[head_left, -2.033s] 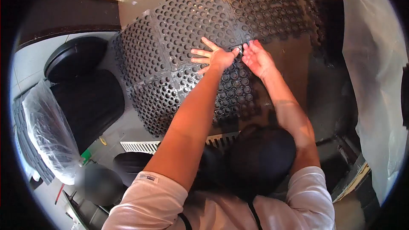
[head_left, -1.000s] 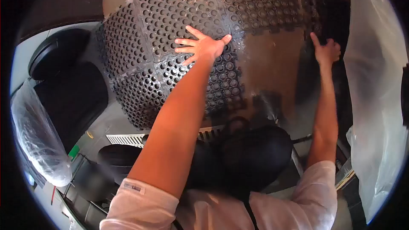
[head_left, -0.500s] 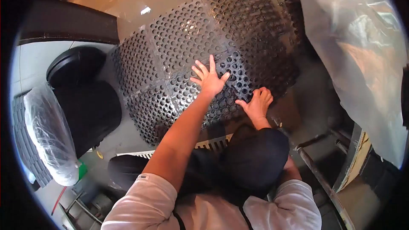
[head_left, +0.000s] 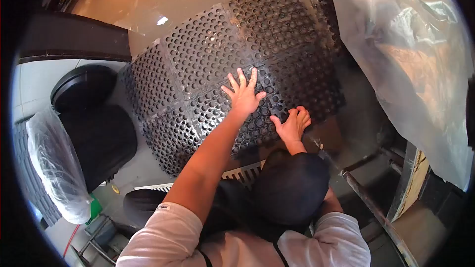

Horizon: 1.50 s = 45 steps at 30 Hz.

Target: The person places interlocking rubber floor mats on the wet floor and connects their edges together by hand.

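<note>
A black rubber floor mat (head_left: 203, 49) full of round holes lies on the floor ahead of me, made of several square tiles joined at seams. My left hand (head_left: 244, 98) presses on the near middle tile, palm down with its fingers spread wide. At the near edge, to the right, my right hand (head_left: 293, 126) touches the mat with its thumb held apart from its fingers. Neither hand has anything gripped that I can see. Part of the tile beneath the hands is covered by them.
A large translucent plastic sheet (head_left: 396, 44) hangs at the right, above metal pipes (head_left: 368, 200). To the left stand a black bin-like object (head_left: 104, 138) and a clear plastic bag (head_left: 57, 163). A white floor grate (head_left: 242, 173) runs close to my knees.
My left hand has slid slightly right across the mat, fingers still spread. The right hand stays near the mat's edge. The whole view has shifted a little.
</note>
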Available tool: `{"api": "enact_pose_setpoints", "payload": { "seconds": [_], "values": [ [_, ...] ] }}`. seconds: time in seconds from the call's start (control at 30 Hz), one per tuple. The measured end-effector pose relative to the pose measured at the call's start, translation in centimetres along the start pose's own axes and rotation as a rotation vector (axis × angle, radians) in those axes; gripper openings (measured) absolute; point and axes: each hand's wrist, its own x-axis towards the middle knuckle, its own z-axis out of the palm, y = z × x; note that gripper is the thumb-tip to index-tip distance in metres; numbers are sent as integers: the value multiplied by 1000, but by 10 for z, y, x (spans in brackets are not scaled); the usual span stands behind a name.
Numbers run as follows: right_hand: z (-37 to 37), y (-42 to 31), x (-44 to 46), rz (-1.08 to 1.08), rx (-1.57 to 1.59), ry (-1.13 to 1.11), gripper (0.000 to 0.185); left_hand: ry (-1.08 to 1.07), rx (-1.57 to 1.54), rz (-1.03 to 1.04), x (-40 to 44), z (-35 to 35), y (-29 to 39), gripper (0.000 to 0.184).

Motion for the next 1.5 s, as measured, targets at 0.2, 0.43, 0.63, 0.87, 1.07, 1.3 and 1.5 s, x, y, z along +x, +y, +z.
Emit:
{"api": "enact_pose_setpoints", "payload": {
  "seconds": [0.2, 0.43, 0.63, 0.87, 1.07, 1.3, 1.5],
  "values": [
    [2, 3, 4, 17, -4, -55, 63, 3, -21, -48, 6, 1, 3, 104],
    [-2, 4, 7, 17, -26, -98, 60, 49, -11, -48, 3, 5, 0, 105],
    [-7, 1, 9, 31, -17, -78, 57, 12, -19, -64, 4, -1, 1, 104],
    [-4, 9, 13, -1, -7, -45, 58, 35, -6, -74, 2, -6, 10, 101],
    [-1, 28, 19, -80, 52, -101, 59, -28, -19, -86, 5, -17, 17, 97],
    [-5, 19, 18, -90, -11, -94, 56, -70, -2, -89, 9, -18, 15, 96],
    [-5, 23, 6, -88, 14, -101, 57, -102, 13, -63, 4, -25, 16, 98]
  ]
}}
